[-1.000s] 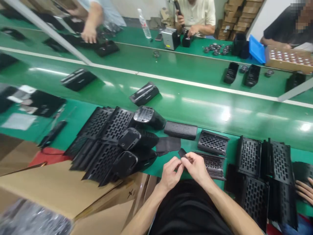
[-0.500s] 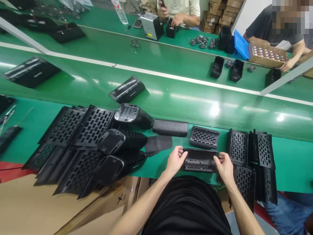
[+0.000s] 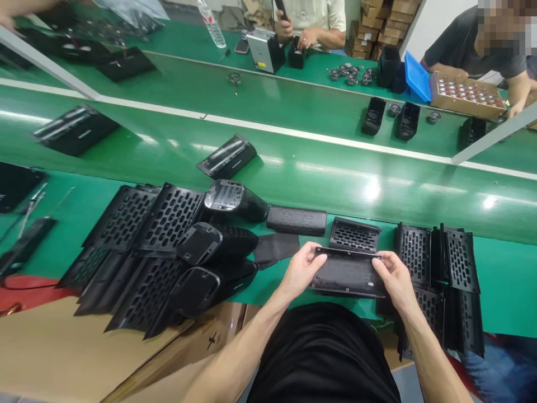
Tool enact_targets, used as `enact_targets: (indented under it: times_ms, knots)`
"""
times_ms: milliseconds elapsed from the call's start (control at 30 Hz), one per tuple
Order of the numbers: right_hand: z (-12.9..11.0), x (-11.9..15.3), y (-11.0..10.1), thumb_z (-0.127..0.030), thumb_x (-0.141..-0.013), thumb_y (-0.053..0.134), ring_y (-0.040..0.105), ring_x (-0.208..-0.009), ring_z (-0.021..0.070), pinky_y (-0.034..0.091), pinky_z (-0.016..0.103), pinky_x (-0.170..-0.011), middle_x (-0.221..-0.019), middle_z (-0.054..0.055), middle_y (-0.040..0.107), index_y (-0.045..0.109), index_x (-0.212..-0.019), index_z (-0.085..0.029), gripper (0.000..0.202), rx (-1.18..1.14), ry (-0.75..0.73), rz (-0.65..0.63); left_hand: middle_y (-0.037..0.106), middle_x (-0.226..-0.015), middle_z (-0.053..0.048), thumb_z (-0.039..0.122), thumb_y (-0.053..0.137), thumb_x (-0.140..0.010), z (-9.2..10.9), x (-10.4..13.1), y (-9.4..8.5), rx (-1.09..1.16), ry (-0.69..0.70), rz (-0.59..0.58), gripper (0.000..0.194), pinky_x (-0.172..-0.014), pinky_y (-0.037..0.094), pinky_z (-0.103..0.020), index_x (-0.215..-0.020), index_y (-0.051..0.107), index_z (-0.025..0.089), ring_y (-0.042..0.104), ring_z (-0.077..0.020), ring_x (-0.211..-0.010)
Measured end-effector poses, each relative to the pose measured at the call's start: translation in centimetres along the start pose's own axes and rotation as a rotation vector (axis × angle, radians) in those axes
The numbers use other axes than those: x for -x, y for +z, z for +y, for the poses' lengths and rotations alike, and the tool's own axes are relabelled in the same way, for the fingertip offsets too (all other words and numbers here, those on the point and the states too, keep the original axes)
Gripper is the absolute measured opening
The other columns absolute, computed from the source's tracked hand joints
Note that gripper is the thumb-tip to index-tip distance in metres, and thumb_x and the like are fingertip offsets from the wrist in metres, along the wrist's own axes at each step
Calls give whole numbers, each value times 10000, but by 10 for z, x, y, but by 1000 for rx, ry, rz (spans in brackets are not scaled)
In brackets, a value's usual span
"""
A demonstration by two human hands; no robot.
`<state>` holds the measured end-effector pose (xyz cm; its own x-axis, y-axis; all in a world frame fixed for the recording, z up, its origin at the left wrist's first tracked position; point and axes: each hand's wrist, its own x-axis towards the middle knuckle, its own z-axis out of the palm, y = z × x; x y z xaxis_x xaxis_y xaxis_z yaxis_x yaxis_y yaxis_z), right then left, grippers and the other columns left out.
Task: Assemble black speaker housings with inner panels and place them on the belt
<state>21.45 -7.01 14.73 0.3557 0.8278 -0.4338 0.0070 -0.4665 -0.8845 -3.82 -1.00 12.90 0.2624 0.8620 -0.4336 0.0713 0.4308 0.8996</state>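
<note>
Between my two hands is a black plastic speaker panel (image 3: pixel 346 274), its hollow inner side turned up toward me. My left hand (image 3: pixel 301 271) pinches its left end, thumb on the near face. At the other end my right hand (image 3: pixel 393 278) grips the upper right corner. Just beyond the panel lies a perforated black grille (image 3: pixel 354 234) on the green bench. A dark fabric-like sheet (image 3: pixel 277 248) lies to the left of my left hand, with a closed black casing (image 3: pixel 297 220) behind it. More perforated grilles (image 3: pixel 414 254) stand to the right of my right hand.
Stacked grille panels (image 3: pixel 170 215) and several black speaker housings (image 3: pixel 235 201) crowd the left side. Beyond runs a green conveyor (image 3: pixel 319 145) carrying a black casing (image 3: pixel 229 157). Across it sit co-workers, with a box of parts (image 3: pixel 467 95). Cardboard (image 3: pixel 75 358) lies below left.
The panel has been raised and tilted, so more of its inner face shows. Both hands moved with it and keep hold of its ends. The whole view shifted slightly.
</note>
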Motion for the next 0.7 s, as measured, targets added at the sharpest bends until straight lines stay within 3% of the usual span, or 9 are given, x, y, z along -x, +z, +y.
enact_targets:
  times_ms: [167,400,600,700]
  knots:
    - [-18,7,7,-614,-612,919,633,-778,205,491,308,-715,-836,32,705,726,-986,-221,576,-103,94,-89,642,-862,3,406,730,-836,20,18,-12,233,-47,-111,404,-673,442,-238,-1123,553,184,556,-126,-717]
    - [-26,12,13,-611,-638,908,551,-692,166,457,284,-668,-724,-8,611,751,-921,-218,510,-74,50,-99,656,-1091,-56,375,723,-861,17,34,-25,324,-15,-141,485,-776,483,-265,-1286,559,208,589,-154,-848]
    - [-21,14,15,-603,-659,896,522,-708,164,449,276,-659,-755,-5,566,746,-958,-225,504,-62,8,-98,638,-1059,-74,438,692,-889,9,39,-34,219,38,-125,619,-822,497,-305,-1443,532,212,589,-194,-892]
    - [-21,14,16,-616,-656,888,496,-695,167,436,276,-634,-739,-4,543,749,-951,-225,509,-35,-20,-75,602,-1003,-60,420,717,-873,11,42,-38,160,64,-149,693,-770,485,-278,-1500,495,226,543,-170,-833]
